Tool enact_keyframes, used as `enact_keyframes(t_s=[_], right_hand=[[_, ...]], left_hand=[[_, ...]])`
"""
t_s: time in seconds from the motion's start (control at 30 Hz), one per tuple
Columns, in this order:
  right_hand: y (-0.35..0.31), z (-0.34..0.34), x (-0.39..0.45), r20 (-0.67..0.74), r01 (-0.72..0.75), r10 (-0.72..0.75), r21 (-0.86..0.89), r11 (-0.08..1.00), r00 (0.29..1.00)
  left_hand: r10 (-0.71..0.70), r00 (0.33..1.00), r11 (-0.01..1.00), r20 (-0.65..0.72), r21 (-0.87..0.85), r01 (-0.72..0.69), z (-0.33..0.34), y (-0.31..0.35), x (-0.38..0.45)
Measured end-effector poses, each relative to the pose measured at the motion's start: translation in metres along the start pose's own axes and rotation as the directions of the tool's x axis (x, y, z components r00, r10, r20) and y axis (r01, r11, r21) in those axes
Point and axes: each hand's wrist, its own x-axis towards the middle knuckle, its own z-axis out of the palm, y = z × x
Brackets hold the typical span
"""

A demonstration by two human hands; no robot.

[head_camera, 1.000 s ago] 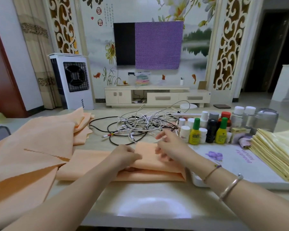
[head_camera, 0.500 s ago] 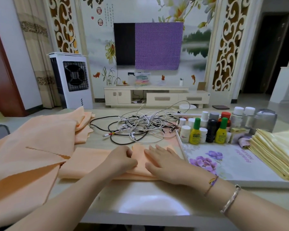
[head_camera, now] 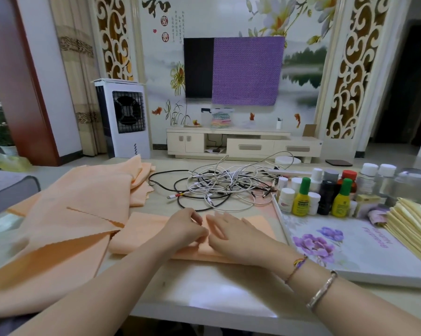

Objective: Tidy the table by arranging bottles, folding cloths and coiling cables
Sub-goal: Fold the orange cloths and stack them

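A folded orange cloth lies flat on the table in front of me. My left hand rests on its middle with curled fingers pinching the fabric. My right hand lies flat on the cloth just to the right, fingers straight and spread. A pile of unfolded orange cloths covers the left side. A tangle of white and black cables sits behind the folded cloth. A cluster of small bottles stands at the right.
A flowered white board lies at the right under the bottles, with a stack of folded yellow cloths on its far end. The table's front edge is near me. A TV cabinet and a fan stand beyond.
My right hand has come down from lifting the cloth's flap and now lies flat on it. The flap is folded over. My left hand has stayed on the cloth.
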Motion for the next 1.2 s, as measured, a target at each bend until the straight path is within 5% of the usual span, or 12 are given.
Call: enact_keyframes(t_s=[0.1,0.2,0.3,0.43,0.8,1.0,1.13,1.2], right_hand=[[0.001,0.012,-0.001,0.011,-0.009,0.010,-0.050,0.999,1.000],[0.002,0.015,-0.001,0.004,-0.007,0.007,-0.094,0.996,1.000],[0.004,0.016,0.001,0.023,-0.004,0.008,-0.129,0.992,1.000],[0.003,0.018,0.001,0.028,0.001,0.003,-0.150,0.989,1.000],[0.000,0.016,-0.002,0.042,0.000,0.007,-0.161,0.987,0.999],[0.002,0.018,0.001,0.017,0.005,-0.002,-0.163,0.987,1.000],[0.001,0.017,-0.002,0.005,0.021,-0.020,-0.114,0.993,1.000],[0.004,0.011,-0.001,-0.082,0.014,-0.001,0.161,0.987,0.997]], left_hand=[[0.034,0.997,0.987,-0.075,0.162,-0.022,-0.018,-0.009,0.003],[0.120,0.964,0.755,-0.237,0.652,0.066,-0.054,-0.022,-0.005],[0.022,0.950,0.616,-0.312,0.753,0.233,-0.079,-0.033,-0.013],[-0.152,0.949,0.685,-0.276,0.662,0.303,-0.089,-0.054,-0.007],[-0.187,0.956,0.821,-0.227,0.499,0.279,-0.088,-0.047,-0.018],[0.018,0.919,0.998,-0.393,0.069,0.010,-0.092,-0.010,-0.030],[-0.041,0.967,0.902,-0.251,-0.425,-0.073,-0.075,0.026,-0.027],[-0.030,0.986,0.845,-0.164,-0.532,-0.063,-0.057,0.044,-0.030]])
